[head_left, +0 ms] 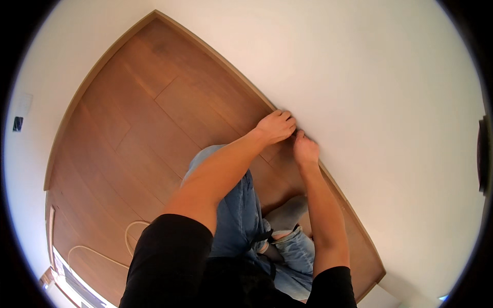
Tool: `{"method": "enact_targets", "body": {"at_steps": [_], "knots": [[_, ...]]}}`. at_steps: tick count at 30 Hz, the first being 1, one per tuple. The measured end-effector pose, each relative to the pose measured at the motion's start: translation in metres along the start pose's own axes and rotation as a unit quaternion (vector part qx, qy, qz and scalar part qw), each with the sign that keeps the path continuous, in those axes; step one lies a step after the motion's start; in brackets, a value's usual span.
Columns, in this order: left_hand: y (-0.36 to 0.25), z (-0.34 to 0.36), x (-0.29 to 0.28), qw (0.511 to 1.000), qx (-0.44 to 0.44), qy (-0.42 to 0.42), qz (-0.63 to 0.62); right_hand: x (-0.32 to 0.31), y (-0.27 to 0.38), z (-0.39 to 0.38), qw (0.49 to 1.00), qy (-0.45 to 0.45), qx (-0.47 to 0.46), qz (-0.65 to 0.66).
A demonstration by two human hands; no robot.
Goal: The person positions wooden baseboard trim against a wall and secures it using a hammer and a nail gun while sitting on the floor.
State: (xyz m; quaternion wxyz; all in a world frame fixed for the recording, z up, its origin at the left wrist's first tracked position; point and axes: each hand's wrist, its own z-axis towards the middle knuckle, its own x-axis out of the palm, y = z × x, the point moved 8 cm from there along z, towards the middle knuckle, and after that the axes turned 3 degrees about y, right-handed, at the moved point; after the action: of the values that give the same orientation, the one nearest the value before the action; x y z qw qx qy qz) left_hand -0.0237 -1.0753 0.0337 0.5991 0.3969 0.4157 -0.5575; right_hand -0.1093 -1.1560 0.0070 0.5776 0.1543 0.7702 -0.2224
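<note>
A brown wooden baseboard runs along the foot of the white wall in front of me. My left hand rests against it with the fingers curled over its upper edge. Close beside, a little nearer and to the right, my right hand is closed, its thumb and forefinger pressed together by the baseboard. A small dark spot shows between the two hands. Whatever the fingers hold is hidden or too small to make out.
I sit cross-legged in jeans on the brown plank floor. A thin, pale cord loops across the floor at the lower left. The baseboard turns a corner at the far left. A dark wall box is on the left wall.
</note>
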Motion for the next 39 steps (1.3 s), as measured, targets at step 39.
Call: {"method": "enact_targets", "body": {"at_steps": [39], "knots": [[-0.013, 0.013, -0.002, 0.995, 0.010, 0.096, 0.023, -0.016, 0.005, -0.021, 0.989, 0.020, 0.032, 0.142]]}}
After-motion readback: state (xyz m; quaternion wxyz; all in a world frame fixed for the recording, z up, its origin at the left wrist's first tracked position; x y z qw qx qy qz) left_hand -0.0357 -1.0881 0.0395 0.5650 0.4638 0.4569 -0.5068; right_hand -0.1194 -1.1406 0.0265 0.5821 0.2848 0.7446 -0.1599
